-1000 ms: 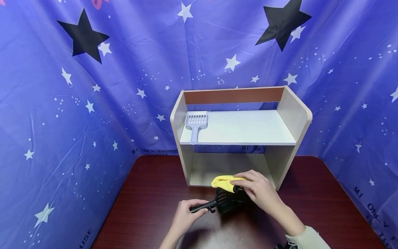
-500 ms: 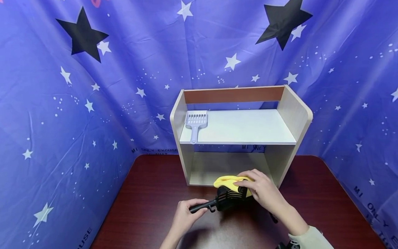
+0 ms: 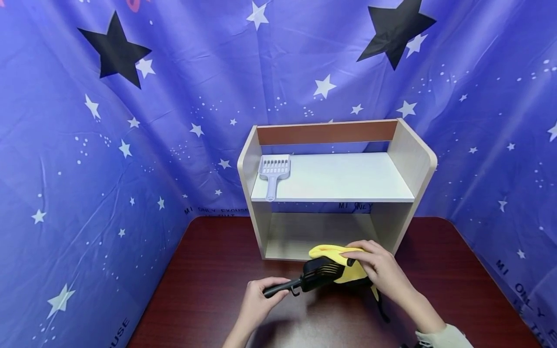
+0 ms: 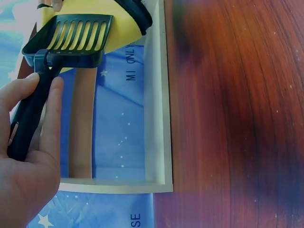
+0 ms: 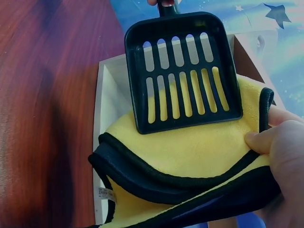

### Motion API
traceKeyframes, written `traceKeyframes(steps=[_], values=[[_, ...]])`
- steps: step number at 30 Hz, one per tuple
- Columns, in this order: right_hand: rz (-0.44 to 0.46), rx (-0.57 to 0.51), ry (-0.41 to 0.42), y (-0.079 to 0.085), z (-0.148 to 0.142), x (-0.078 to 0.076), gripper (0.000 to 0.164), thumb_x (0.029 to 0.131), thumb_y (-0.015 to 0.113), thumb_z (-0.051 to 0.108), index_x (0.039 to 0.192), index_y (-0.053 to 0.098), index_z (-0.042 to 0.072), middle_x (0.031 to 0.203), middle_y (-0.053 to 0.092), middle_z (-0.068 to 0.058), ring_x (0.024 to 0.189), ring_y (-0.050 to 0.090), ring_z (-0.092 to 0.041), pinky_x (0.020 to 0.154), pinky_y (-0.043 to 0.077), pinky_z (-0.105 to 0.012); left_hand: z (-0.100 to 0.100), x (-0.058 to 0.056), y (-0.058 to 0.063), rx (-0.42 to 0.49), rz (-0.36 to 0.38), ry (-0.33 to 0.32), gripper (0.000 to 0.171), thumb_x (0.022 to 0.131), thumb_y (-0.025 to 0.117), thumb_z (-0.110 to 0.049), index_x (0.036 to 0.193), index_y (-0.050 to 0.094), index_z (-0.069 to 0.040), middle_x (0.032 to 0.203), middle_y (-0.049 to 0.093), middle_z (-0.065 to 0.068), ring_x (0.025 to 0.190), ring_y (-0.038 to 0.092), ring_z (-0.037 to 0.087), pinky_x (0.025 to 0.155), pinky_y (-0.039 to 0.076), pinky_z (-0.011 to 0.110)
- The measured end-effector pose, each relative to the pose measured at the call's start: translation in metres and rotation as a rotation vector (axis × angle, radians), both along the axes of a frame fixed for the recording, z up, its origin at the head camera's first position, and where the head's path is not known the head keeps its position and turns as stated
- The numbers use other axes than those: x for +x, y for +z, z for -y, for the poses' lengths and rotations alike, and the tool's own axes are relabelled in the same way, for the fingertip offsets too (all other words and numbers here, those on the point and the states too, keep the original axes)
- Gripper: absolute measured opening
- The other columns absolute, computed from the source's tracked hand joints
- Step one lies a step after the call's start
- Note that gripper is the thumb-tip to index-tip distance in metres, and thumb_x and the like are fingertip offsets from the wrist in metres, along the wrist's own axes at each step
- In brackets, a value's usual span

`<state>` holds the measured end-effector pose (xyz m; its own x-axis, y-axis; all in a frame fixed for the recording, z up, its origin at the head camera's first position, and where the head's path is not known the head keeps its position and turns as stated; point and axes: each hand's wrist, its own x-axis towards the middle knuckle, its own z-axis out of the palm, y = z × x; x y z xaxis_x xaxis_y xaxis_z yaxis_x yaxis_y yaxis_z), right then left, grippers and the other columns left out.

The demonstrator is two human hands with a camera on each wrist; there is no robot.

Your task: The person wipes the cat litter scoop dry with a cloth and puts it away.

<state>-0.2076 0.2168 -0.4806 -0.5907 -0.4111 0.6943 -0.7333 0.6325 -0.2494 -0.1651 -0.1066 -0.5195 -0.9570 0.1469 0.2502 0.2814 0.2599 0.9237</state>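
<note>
My left hand (image 3: pixel 256 302) grips the handle of a black slotted litter scoop (image 3: pixel 322 274), held above the table. In the left wrist view the scoop (image 4: pixel 66 61) has its fingers along the handle. My right hand (image 3: pixel 385 270) pinches a yellow cloth (image 3: pixel 353 275) with black edging. The cloth lies against the far end of the scoop's head. Close up in the right wrist view, the cloth (image 5: pixel 190 149) is folded, thumb on its edge, and shows yellow through the slots of the scoop (image 5: pixel 185 125). Some of the cloth hangs down under my right hand.
A pale wooden two-level shelf (image 3: pixel 344 179) stands at the back of the dark red table (image 3: pixel 204 275). On its upper board, at the left, lies a light grey litter scoop (image 3: pixel 271 183). A blue star-patterned curtain (image 3: pixel 196 96) surrounds the table.
My right hand has moved right with the cloth, along the scoop's head toward its far end. More of the black head is now uncovered. My left hand has stayed nearly still.
</note>
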Motion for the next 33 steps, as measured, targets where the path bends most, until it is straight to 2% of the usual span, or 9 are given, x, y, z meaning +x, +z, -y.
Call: traceKeyframes(steps=[5, 7, 10, 12, 15, 19, 25, 28, 33], values=[[0.062, -0.109, 0.019, -0.002, -0.004, 0.002, 0.056, 0.075, 0.067, -0.023, 0.11, 0.075, 0.021, 0.108, 0.071, 0.0, 0.101, 0.06, -0.001, 0.074, 0.04, -0.006, 0.001, 0.001, -0.001, -0.03, -0.084, -0.016, 0.022, 0.079, 0.082, -0.007, 0.1, 0.078, -0.014, 0.088, 0.079, 0.004, 0.072, 0.064, 0.0, 0.061, 0.053, 0.021], [0.123, -0.182, 0.027, 0.0, -0.004, 0.002, 0.05, 0.079, 0.067, -0.021, 0.111, 0.074, 0.017, 0.107, 0.072, -0.001, 0.102, 0.06, 0.003, 0.076, 0.042, -0.004, 0.001, 0.001, -0.001, -0.04, -0.109, -0.039, 0.022, 0.08, 0.081, -0.008, 0.101, 0.078, -0.014, 0.089, 0.079, 0.004, 0.075, 0.066, 0.0, 0.063, 0.056, 0.022], [0.219, -0.272, 0.035, 0.005, -0.006, 0.002, 0.04, 0.084, 0.066, -0.016, 0.112, 0.073, 0.012, 0.107, 0.073, -0.003, 0.09, 0.059, 0.005, 0.071, 0.044, -0.008, 0.003, 0.0, -0.002, -0.035, -0.123, -0.089, 0.02, 0.082, 0.08, -0.009, 0.102, 0.078, -0.012, 0.09, 0.079, 0.006, 0.078, 0.069, 0.002, 0.064, 0.057, 0.021], [0.289, -0.3, 0.03, 0.009, -0.007, 0.001, 0.035, 0.088, 0.066, -0.009, 0.115, 0.072, 0.012, 0.108, 0.074, -0.003, 0.078, 0.053, 0.005, 0.062, 0.042, -0.012, 0.004, 0.0, -0.002, -0.031, -0.121, -0.123, 0.019, 0.083, 0.079, -0.011, 0.102, 0.077, -0.011, 0.091, 0.079, 0.007, 0.077, 0.068, 0.002, 0.062, 0.057, 0.02], [0.413, -0.326, 0.062, 0.013, -0.007, 0.0, 0.029, 0.093, 0.064, -0.002, 0.118, 0.071, 0.012, 0.112, 0.073, -0.002, 0.077, 0.053, 0.005, 0.06, 0.044, -0.014, 0.004, 0.0, -0.001, -0.021, -0.123, -0.173, 0.018, 0.084, 0.079, -0.012, 0.102, 0.077, -0.01, 0.092, 0.079, 0.008, 0.073, 0.064, -0.001, 0.058, 0.054, 0.018], [0.573, -0.371, 0.212, 0.016, -0.002, -0.003, 0.024, 0.096, 0.06, 0.0, 0.119, 0.068, 0.002, 0.113, 0.072, 0.005, 0.091, 0.061, 0.005, 0.072, 0.053, -0.015, 0.002, -0.001, -0.001, -0.008, -0.14, -0.222, 0.018, 0.085, 0.078, -0.013, 0.103, 0.077, -0.01, 0.091, 0.078, 0.01, 0.065, 0.055, -0.006, 0.051, 0.049, 0.016], [0.77, -0.433, 0.491, 0.014, 0.004, -0.007, 0.021, 0.098, 0.053, -0.004, 0.116, 0.06, -0.011, 0.107, 0.069, 0.015, 0.095, 0.064, 0.004, 0.08, 0.056, -0.016, -0.001, -0.002, 0.0, 0.016, -0.172, -0.255, 0.017, 0.086, 0.077, -0.012, 0.102, 0.077, -0.008, 0.088, 0.077, 0.012, 0.061, 0.05, -0.006, 0.049, 0.046, 0.015], [0.834, -0.434, 0.537, 0.012, 0.004, -0.008, 0.021, 0.1, 0.051, -0.002, 0.117, 0.06, -0.01, 0.108, 0.069, 0.015, 0.098, 0.063, 0.004, 0.084, 0.055, -0.015, 0.0, -0.002, 0.001, 0.012, -0.178, -0.244, 0.016, 0.086, 0.077, -0.012, 0.101, 0.077, -0.008, 0.088, 0.077, 0.011, 0.063, 0.052, -0.005, 0.049, 0.047, 0.014], [0.863, -0.397, 0.557, 0.011, 0.003, -0.008, 0.021, 0.101, 0.05, -0.001, 0.117, 0.061, -0.008, 0.108, 0.068, 0.016, 0.095, 0.061, 0.004, 0.082, 0.054, -0.015, 0.003, -0.001, -0.001, -0.001, -0.164, -0.235, 0.016, 0.085, 0.078, -0.013, 0.101, 0.077, -0.008, 0.09, 0.078, 0.011, 0.067, 0.056, -0.005, 0.052, 0.05, 0.016]])
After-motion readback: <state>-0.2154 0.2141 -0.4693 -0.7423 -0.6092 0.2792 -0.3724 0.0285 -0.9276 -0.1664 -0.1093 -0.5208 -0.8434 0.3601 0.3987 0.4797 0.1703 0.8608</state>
